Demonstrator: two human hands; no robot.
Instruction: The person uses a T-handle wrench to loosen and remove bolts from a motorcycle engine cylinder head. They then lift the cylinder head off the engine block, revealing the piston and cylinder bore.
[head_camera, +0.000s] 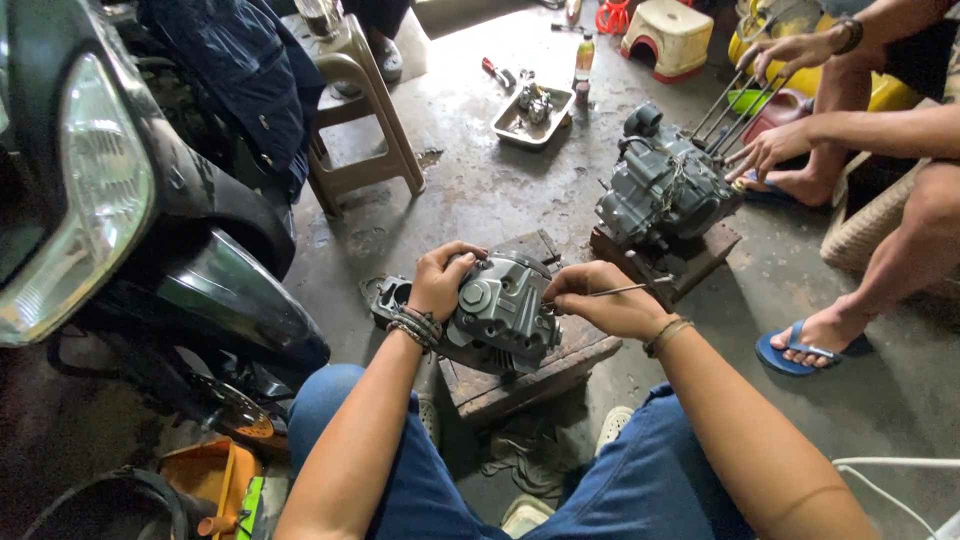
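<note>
Concrete floor; left hand (440, 280) grips cylinder head (503, 310), right hand (600, 300) pinches rod (625, 290) (tip hidden).

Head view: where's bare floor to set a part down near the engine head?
Bare concrete floor between the stool, metal tray and wooden block. Also right of the block, toward the blue sandal. Crowded: block top under both hands, and around the engine.
</note>
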